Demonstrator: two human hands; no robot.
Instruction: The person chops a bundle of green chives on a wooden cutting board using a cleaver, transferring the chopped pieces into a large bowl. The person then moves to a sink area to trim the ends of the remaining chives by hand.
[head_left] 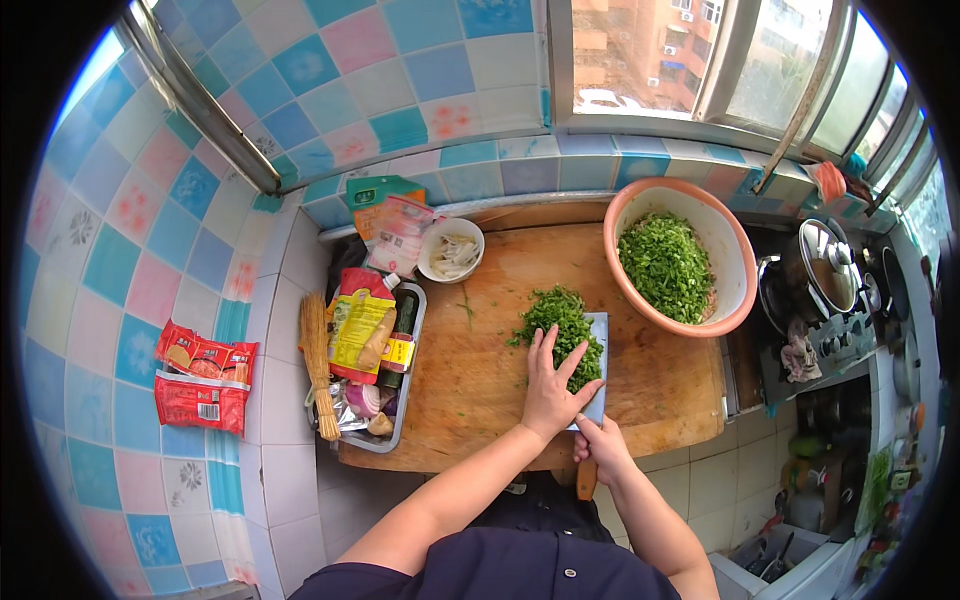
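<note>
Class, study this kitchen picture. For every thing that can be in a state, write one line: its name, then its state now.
Greens, finely chopped, heaped on the cutting board
Knife, held, blade against the heap
Left hand, fingers spread over the greens
Right hand, closed round the knife's handle
Large bowl, partly filled, chopped greens on top
Small white bowl, holding pale pieces
Tray, crowded

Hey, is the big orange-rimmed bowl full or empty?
Partly full: chopped greens are heaped inside the bowl, whose pale inside still shows beside them.
</note>
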